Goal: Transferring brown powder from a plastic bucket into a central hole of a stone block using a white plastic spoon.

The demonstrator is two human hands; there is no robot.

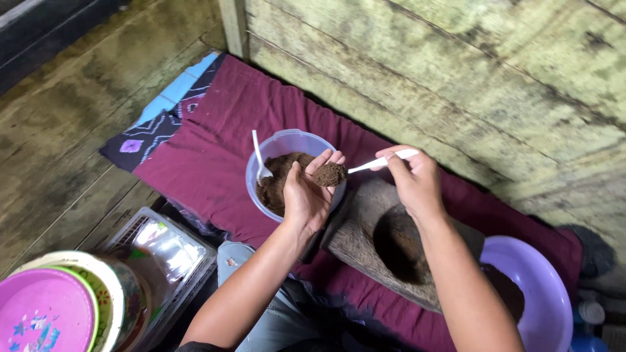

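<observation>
My left hand (305, 197) is held palm up over the rim of a clear plastic bowl (287, 142) and cups a lump of brown ground paste (330, 174). My right hand (412, 177) grips a white plastic spoon (381, 161) whose tip touches that lump. The bowl holds more brown paste (277, 179), and a second white spoon (259, 156) stands in it. Below my right forearm lies a stone grinding slab (375, 228) with a dark hollow smeared with paste.
A maroon cloth (215, 150) covers the wooden floor beside a plank wall (456, 72). A purple basin (551, 287) with brown paste sits at right. A clear plastic container (163, 251) and stacked patterned bowls with a pink lid (45, 313) stand at lower left.
</observation>
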